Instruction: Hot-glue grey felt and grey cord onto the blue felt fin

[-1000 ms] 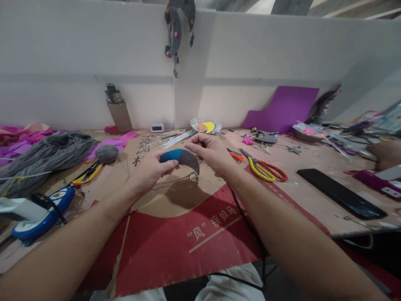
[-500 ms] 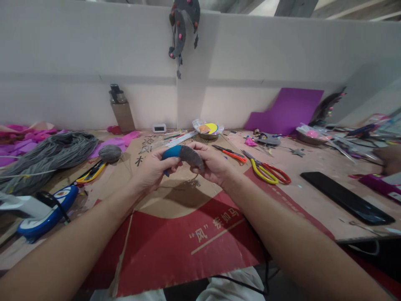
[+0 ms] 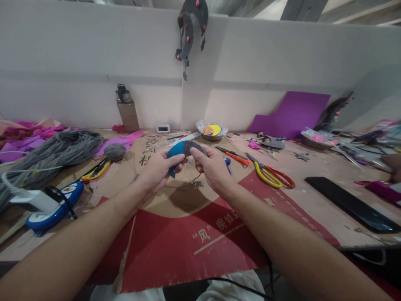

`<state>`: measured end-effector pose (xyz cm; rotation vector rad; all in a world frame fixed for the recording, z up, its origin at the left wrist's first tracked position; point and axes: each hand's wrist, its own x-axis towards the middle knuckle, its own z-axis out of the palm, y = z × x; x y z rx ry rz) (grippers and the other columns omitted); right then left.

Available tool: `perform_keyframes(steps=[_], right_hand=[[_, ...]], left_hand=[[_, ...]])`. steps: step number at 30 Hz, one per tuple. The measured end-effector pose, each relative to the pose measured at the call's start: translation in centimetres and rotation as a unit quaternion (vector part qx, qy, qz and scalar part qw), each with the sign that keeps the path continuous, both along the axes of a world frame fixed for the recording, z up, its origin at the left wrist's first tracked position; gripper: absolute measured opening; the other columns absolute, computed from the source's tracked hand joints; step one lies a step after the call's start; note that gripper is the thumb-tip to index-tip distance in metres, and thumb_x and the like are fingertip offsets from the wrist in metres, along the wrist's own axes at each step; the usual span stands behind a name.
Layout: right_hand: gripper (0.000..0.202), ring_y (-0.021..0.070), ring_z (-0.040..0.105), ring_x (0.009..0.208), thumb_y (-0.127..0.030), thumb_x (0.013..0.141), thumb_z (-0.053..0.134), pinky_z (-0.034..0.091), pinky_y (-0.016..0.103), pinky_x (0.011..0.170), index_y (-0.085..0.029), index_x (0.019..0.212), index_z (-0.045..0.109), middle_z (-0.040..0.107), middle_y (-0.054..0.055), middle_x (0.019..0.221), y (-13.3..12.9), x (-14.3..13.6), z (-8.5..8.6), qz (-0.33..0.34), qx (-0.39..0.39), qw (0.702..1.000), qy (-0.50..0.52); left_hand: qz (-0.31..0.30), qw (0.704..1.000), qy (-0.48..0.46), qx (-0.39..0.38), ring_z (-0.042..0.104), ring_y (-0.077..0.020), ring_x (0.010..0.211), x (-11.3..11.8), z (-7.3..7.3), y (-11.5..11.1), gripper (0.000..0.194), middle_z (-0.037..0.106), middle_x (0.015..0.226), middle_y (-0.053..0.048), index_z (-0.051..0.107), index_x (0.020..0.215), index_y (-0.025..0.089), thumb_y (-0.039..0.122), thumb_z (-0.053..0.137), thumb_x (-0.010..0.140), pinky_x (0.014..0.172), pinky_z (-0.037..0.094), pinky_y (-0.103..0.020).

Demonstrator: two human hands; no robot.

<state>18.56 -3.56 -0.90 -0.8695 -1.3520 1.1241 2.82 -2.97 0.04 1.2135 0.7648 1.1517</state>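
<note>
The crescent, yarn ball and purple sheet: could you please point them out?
Crescent [image 3: 176, 149]: head view, on its blue part.
Yarn ball [image 3: 115, 152]: head view, near its middle.
Purple sheet [image 3: 296, 115]: head view, middle of its face.

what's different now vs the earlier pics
The right hand, first pinched at the upper edge of the blue-and-gray crescent, has come down a little and grips its gray part, thumb on the face. The left hand still holds the blue part. The scissors, yarn ball and black slab stayed put; the whole view shifted slightly.
</note>
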Motion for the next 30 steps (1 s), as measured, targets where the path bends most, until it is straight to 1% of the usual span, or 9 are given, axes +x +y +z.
perform_keyframes(steps=[3,6,8,11,14,17,20,25,30], right_hand=[[0.035,0.0056,0.021,0.046,-0.045,0.071,0.072,0.016,0.023,0.045,-0.021,0.07,0.047,0.028,-0.01,0.054,0.0,-0.2,0.1,0.003,-0.027,0.994,0.107],[0.037,0.0043,0.019,0.045,-0.042,0.066,0.076,0.013,0.021,0.044,-0.02,0.069,0.046,0.026,-0.011,0.053,0.0,-0.3,0.2,0.011,-0.054,0.988,0.145],[0.035,0.0039,0.02,0.045,-0.041,0.067,0.075,0.013,0.021,0.043,-0.02,0.069,0.048,0.027,-0.011,0.052,-0.1,-0.3,0.1,0.012,-0.06,0.989,0.136],[0.029,0.0039,0.021,0.043,-0.041,0.071,0.071,0.013,0.022,0.043,-0.018,0.07,0.053,0.029,-0.011,0.049,-0.1,-0.4,-0.2,0.023,-0.048,0.994,0.098],[0.026,0.0042,0.022,0.042,-0.04,0.073,0.069,0.014,0.022,0.042,-0.018,0.07,0.056,0.03,-0.01,0.048,-0.2,-0.6,-0.6,0.025,-0.031,0.997,0.059],[0.025,0.0046,0.025,0.044,-0.04,0.075,0.069,0.016,0.021,0.042,-0.018,0.07,0.059,0.033,-0.009,0.051,-0.2,-0.6,-0.9,0.018,-0.017,0.999,0.028],[0.025,0.0047,0.024,0.045,-0.041,0.076,0.069,0.017,0.021,0.043,-0.018,0.07,0.059,0.032,-0.008,0.052,-0.2,-0.7,-1.0,0.024,-0.001,1.0,0.02],[0.027,0.0044,0.023,0.043,-0.043,0.075,0.07,0.015,0.022,0.042,-0.018,0.072,0.06,0.031,-0.009,0.05,-0.2,-0.7,-1.0,0.054,-0.023,0.998,0.035],[0.025,0.0043,0.02,0.041,-0.041,0.074,0.07,0.012,0.022,0.04,-0.018,0.074,0.06,0.028,-0.011,0.049,0.1,-0.6,-1.0,0.03,-0.049,0.997,0.048]], left_hand=[[-0.007,0.999,0.016,0.039,0.052,-0.006,0.054,-0.1,0.3,-0.1,0.033,0.064,0.073,0.0,0.06,0.093,0.014,0.025,0.078,0.067,0.051,0.038,-0.018],[-0.029,0.999,-0.009,0.034,0.058,-0.0102,0.062,-0.2,0.5,-0.3,0.045,0.067,0.08,-0.002,0.055,0.102,0.016,0.026,0.079,0.065,0.053,0.041,-0.02],[-0.034,0.999,-0.012,0.027,0.06,-0.012,0.063,-0.3,0.6,-0.3,0.042,0.067,0.083,-0.003,0.055,0.099,0.017,0.031,0.079,0.067,0.052,0.041,-0.021],[0.016,1.0,0.0,0.015,0.061,-0.0125,0.065,-0.3,0.5,-0.1,0.037,0.066,0.083,-0.002,0.06,0.089,0.017,0.039,0.08,0.067,0.056,0.045,-0.023],[0.06,0.998,0.012,0.03,0.061,-0.0123,0.071,-0.6,0.4,0.4,0.033,0.067,0.082,-0.002,0.066,0.083,0.017,0.039,0.082,0.065,0.066,0.048,-0.023],[0.07,0.995,0.039,0.053,0.058,-0.0113,0.067,-1.1,0.6,0.6,0.029,0.067,0.076,-0.002,0.069,0.077,0.016,0.04,0.081,0.066,0.064,0.045,-0.022],[0.05,0.997,0.05,0.034,0.056,-0.0106,0.06,-1.4,0.9,0.6,0.029,0.066,0.069,-0.002,0.07,0.074,0.014,0.04,0.082,0.066,0.059,0.044,-0.022],[-0.017,0.998,0.014,-0.061,0.057,-0.0119,0.058,-1.6,1.3,0.7,0.032,0.067,0.068,-0.004,0.069,0.073,0.013,0.038,0.085,0.06,0.057,0.047,-0.023],[0.002,1.0,0.012,-0.023,0.058,-0.0147,0.059,-1.3,1.0,0.9,0.04,0.067,0.068,-0.005,0.069,0.077,0.013,0.052,0.078,0.068,0.056,0.047,-0.026]])
